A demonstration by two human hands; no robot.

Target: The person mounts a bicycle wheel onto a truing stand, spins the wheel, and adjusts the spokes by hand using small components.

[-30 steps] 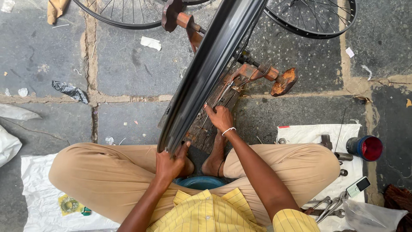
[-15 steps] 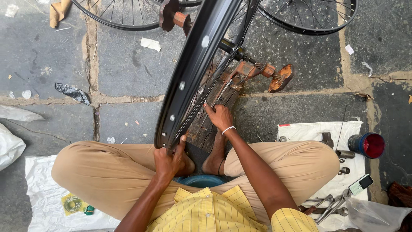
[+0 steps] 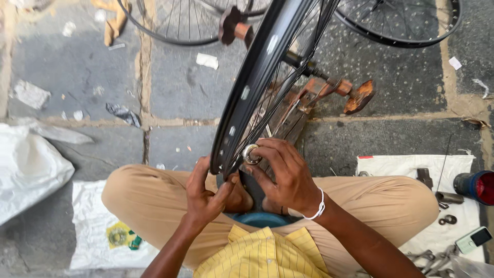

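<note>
A black bicycle wheel rim (image 3: 257, 77) with thin spokes stands on edge in a rusty truing stand (image 3: 329, 90) in front of my crossed legs. My left hand (image 3: 206, 193) grips the rim's near edge from the left. My right hand (image 3: 285, 172) is closed on a small round metal spoke tool (image 3: 251, 153) pressed against the rim's inner side among the spokes. A white band circles my right wrist.
Two more spoked wheels (image 3: 401, 25) lie on the stone paving behind. A white cloth (image 3: 406, 167) at right carries small metal tools, a blue-and-red can (image 3: 476, 185) and a phone (image 3: 473, 239). A white sack (image 3: 28, 172) lies at left.
The rim has turned in the stand. My right hand moved from the stand's frame up to the rim and now holds the round tool against it. My left hand stays on the rim.
</note>
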